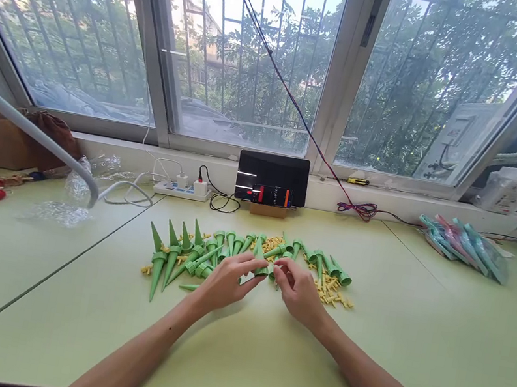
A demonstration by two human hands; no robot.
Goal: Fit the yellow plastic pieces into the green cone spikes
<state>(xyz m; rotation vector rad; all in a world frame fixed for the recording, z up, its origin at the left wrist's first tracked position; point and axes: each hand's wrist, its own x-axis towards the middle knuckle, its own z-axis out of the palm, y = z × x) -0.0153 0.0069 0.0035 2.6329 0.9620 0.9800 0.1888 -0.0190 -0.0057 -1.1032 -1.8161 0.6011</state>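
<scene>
My left hand [227,277] grips a green plastic plant-watering spike [260,265] between thumb and fingers, its open round end facing toward me. Close beside that end is my right hand [298,290], fingers pinched together; anything between them is too small to make out. More green spikes lie in a loose row behind and to both sides of my hands, including a left group [172,255] and a right group [328,265]. Small yellow T-shaped pieces [329,291] are scattered among them, with another heap [274,244] behind my hands.
A dark tablet [272,173] leans by the window, with a phone [275,196] in front. A power strip [180,189] with cables sits to its left. Plastic-wrapped items [463,244] lie at right. A grey curved tube [36,130] crosses the left side.
</scene>
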